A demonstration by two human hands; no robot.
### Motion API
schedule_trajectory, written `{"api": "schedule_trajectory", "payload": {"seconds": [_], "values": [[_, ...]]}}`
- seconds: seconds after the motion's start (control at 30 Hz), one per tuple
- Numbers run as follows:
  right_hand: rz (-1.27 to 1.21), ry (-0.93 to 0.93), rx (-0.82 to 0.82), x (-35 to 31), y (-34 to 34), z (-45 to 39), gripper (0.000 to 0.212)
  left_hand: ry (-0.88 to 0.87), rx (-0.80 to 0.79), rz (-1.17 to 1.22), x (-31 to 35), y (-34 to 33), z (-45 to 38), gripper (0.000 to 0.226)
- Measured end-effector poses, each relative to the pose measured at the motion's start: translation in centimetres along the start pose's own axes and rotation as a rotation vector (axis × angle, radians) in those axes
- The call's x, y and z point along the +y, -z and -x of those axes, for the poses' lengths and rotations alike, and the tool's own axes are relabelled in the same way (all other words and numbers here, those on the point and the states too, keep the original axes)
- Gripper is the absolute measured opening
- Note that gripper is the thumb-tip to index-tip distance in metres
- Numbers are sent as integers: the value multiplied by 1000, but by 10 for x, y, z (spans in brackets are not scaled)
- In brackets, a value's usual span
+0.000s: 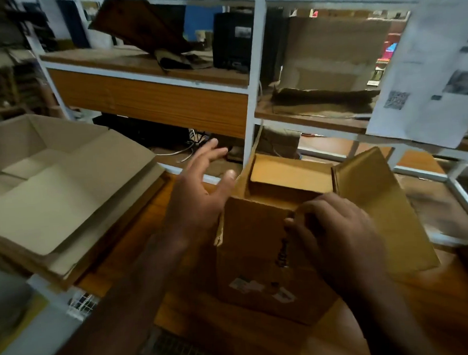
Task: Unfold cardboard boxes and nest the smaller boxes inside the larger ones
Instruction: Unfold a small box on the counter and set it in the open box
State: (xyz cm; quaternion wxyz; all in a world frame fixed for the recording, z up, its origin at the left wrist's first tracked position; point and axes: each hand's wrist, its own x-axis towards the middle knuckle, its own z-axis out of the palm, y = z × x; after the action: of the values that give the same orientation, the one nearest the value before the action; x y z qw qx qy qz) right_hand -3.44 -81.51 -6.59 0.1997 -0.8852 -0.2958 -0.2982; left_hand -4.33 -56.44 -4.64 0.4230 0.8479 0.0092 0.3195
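Two hands work one small cardboard box (261, 260) standing on the worktop (208, 322). Our right hand (336, 242) curls its fingers over the near top edge, gripping it; our left hand (198, 192), fingers spread and holding nothing, hovers beside the box's left wall. We judge we're squaring it open. Next, lift it left, beyond our left hand, into the larger open box (51, 170).

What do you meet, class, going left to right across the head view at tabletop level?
Large pale open cardboard box → open left hand → right hand gripping the small brown cardboard box's near flap → that box's raised right flap.
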Motion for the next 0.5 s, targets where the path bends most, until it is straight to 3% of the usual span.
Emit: {"api": "schedule_trajectory", "payload": {"seconds": [0.07, 0.1, 0.13, 0.23, 0.27, 0.33, 0.4, 0.5], "values": [[-13, 87, -3, -10, 14, 11, 23, -103, 125, -32, 12, 6, 0, 30], [-32, 133, -60, -15, 22, 11, 25, -144, 83, -34, 20, 6, 1, 29], [-43, 185, -186, -17, 30, 8, 27, -155, -40, -61, 30, 5, 3, 30], [-167, 286, -841, -14, 49, -14, 36, -58, -611, -379, 43, -17, 10, 33], [-263, 276, -1003, -9, 53, -19, 39, 5, -734, -496, 40, -25, 14, 37], [-352, 262, -1065, 3, 56, -26, 41, 47, -815, -671, 27, -35, 24, 47], [-191, 276, -1053, 15, 45, -29, 39, 70, -795, -664, 15, -38, 34, 57], [46, 265, -1160, 23, 14, -33, 44, 92, -789, -579, 13, -37, 40, 90]]}}
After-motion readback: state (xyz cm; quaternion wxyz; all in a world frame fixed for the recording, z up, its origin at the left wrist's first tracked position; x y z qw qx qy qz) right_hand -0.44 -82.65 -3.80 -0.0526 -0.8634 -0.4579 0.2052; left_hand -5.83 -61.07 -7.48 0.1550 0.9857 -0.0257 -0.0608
